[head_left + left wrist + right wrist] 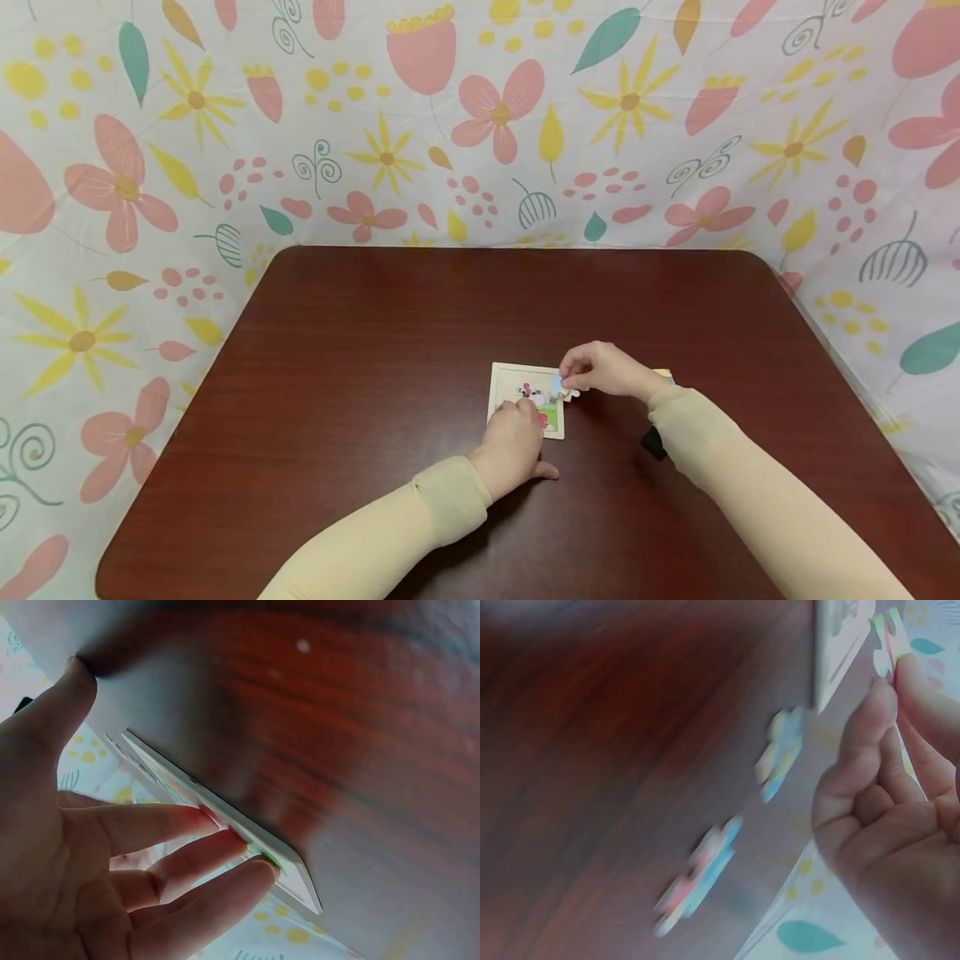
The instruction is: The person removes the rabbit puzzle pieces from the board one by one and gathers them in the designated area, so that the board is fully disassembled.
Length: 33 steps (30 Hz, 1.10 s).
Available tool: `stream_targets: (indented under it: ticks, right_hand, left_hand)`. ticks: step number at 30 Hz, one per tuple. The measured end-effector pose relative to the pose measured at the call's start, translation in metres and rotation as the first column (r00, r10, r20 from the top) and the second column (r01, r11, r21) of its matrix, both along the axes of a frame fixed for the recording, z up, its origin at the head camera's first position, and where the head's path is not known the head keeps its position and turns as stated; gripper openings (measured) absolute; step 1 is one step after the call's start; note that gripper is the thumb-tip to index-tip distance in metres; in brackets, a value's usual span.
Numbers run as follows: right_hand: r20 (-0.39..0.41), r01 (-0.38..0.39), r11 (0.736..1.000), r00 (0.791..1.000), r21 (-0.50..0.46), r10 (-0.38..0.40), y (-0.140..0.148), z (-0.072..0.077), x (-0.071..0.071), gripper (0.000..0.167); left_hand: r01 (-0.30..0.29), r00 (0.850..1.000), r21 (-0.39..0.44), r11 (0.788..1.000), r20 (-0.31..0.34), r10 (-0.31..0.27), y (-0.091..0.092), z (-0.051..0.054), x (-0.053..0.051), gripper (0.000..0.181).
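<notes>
Fingers of the person's left hand (512,446) reach forward, loosely extended, tips on the puzzle board (521,369), thumb spread well aside; they grip nothing. The right hand (607,369), angled inward at the board's right edge, pinches a puzzle piece (886,651) between thumb and forefinger. The board lies flat on the table (337,350). The table stretches wide leftward and on to its far edge; rightward, loose pieces (781,754) lie near the board.

Smooth wood-grain tabletop (375,333) with soft sheen, printed cloth backdrop (420,50), matt cloth sleeves (375,525), smooth puzzle tray (555,434)
</notes>
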State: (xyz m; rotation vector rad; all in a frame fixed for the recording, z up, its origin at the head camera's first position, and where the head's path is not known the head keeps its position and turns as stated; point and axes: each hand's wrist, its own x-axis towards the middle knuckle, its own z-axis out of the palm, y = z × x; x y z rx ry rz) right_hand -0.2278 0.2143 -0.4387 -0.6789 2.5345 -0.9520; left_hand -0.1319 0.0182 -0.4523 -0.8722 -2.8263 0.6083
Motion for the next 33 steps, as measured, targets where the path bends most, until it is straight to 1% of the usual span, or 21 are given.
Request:
stream_targets:
  ticks: [1,4,8,11,14,17,23,28,31,33]
  right_hand:
    - [-0.007,-0.004,1.0,1.0,0.018,0.004,0.004,-0.001,0.002,0.006]
    - [-0.013,-0.018,0.998,1.0,0.068,0.019,0.015,-0.004,0.007,0.006]
    - [0.0,-0.005,0.994,1.0,0.114,0.005,0.024,-0.005,0.012,0.006]
    - [-0.032,-0.003,0.99,0.999,0.14,0.007,0.027,-0.006,0.014,0.007]
    - [-0.094,-0.012,0.986,0.995,0.164,0.028,0.028,-0.007,0.014,0.009]
    - [-0.121,0.0,0.984,0.992,0.181,0.022,0.027,-0.007,0.016,0.01]
    - [-0.121,0.058,0.978,0.992,0.198,-0.034,0.025,-0.007,0.021,0.01]
    - [-0.16,0.068,0.979,0.986,0.192,-0.037,0.024,-0.009,0.023,0.013]
    - [-0.169,0.079,0.977,0.985,0.199,-0.045,0.023,-0.011,0.023,0.014]
    - [-0.178,0.073,0.976,0.983,0.203,-0.037,0.022,-0.011,0.024,0.015]
  left_hand:
    - [0.004,1.0,-0.003,1.0,-0.003,-0.004,0.0,0.0,0.0,0.081]
    - [0.001,1.0,0.024,1.0,0.009,-0.001,-0.002,0.001,-0.001,0.081]
    - [-0.002,1.0,0.054,0.999,0.024,0.001,-0.004,0.002,-0.002,0.081]
    - [-0.002,1.0,0.048,0.999,0.03,0.001,-0.004,0.002,-0.002,0.08]
    - [-0.006,0.999,0.04,0.999,0.039,0.005,-0.003,0.003,-0.002,0.08]
    - [-0.009,0.999,0.039,0.999,0.043,0.007,-0.003,0.002,-0.002,0.08]
    - [-0.005,0.999,0.037,0.999,0.04,0.003,-0.002,0.001,-0.001,0.08]
    - [0.002,1.0,0.041,0.999,0.03,-0.003,-0.002,0.001,-0.001,0.081]
    - [0.005,1.0,0.051,0.999,0.026,-0.006,-0.003,0.001,-0.001,0.082]
    - [0.006,1.0,0.059,0.998,0.017,-0.007,-0.004,0.0,-0.001,0.082]
